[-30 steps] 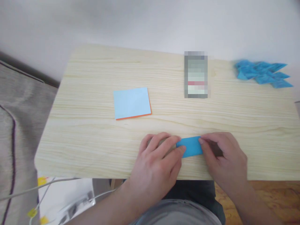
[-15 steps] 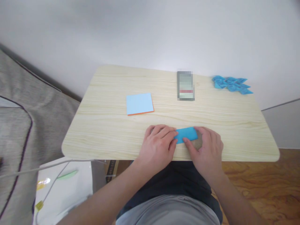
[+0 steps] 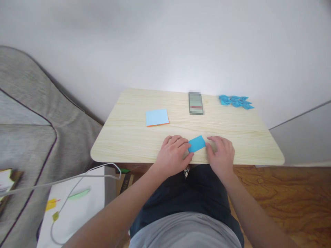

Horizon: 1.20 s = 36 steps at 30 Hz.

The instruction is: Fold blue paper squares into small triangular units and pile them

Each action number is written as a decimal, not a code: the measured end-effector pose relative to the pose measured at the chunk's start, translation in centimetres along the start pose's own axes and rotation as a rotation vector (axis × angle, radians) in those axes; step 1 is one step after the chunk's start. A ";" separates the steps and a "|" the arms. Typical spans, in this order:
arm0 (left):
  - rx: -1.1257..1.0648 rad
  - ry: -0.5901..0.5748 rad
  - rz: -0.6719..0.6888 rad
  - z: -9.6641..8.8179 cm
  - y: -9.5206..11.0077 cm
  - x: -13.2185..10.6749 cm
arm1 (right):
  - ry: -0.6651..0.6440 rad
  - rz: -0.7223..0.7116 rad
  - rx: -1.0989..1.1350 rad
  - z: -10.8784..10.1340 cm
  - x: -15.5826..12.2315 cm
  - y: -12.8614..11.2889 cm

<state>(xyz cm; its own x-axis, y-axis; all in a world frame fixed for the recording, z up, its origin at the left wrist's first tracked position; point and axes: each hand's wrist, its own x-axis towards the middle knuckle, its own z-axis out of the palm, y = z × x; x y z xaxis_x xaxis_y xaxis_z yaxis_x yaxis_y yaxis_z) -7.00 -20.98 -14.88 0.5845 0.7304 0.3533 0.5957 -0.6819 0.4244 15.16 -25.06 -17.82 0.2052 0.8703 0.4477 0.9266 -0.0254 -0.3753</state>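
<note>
A folded piece of bright blue paper (image 3: 197, 143) lies at the table's near edge between my two hands, slanting up to the right. My left hand (image 3: 173, 155) has its fingertips on the paper's left end, the thumb just below; that end is partly hidden under the fingers. At the paper's right end, my right hand (image 3: 221, 155) has its thumb at the edge, and its forefinger is spread away from the paper. Behind the left hand sits a stack of square paper (image 3: 157, 117), light blue on top with an orange edge beneath.
A phone-like device (image 3: 196, 103), its screen blurred, lies toward the back of the wooden table (image 3: 124, 137). Several folded blue paper pieces (image 3: 235, 101) lie at the back right. To the left are a grey sofa (image 3: 74, 137), a white box (image 3: 85, 199) and a pale cable (image 3: 64, 180).
The blue paper has turned, its right end swinging up. My right forefinger has come off its upper corner, and the thumb has moved to its right edge. The camera view has shifted too.
</note>
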 end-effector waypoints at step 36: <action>-0.143 -0.106 -0.146 0.5 1.1 1.1 | -0.373 -0.215 0.449 -2.6 0.3 0.1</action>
<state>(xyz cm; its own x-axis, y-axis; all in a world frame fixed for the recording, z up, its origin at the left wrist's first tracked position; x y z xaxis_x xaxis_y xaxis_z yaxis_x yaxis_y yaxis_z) -5.42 -20.98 -14.41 0.5569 0.8077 0.1935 0.5986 -0.5518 0.5807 16.10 -26.08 -15.66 -0.1703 0.9482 0.2682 0.6950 0.3085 -0.6494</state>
